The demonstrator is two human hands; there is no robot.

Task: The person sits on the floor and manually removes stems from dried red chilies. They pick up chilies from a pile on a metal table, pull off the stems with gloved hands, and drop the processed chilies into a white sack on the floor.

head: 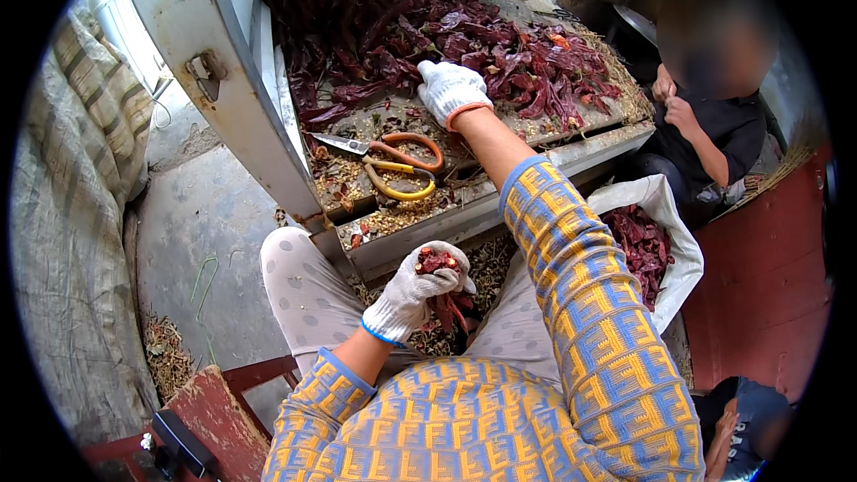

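My left hand (428,284), in a white knitted glove with a blue cuff edge, is closed around a bunch of dried red chili peppers (436,261) above my lap. Cut ends show at the top of the bunch, and wrinkled pods hang below the fist. My right hand (454,90), gloved in white with an orange cuff edge, reaches to the near edge of a large heap of dried chilies (381,33). Its fingertips are hard to make out, so any pod in them cannot be confirmed. Scissors (395,164) with orange and yellow handles lie partly open on the tabletop.
Loose seeds and scraps cover the table's front (402,231). A metal post (227,80) rises at its left corner. At right stands a white sack (683,261) holding dried chilies. One person (716,127) sits beyond it; another (743,422) is at lower right.
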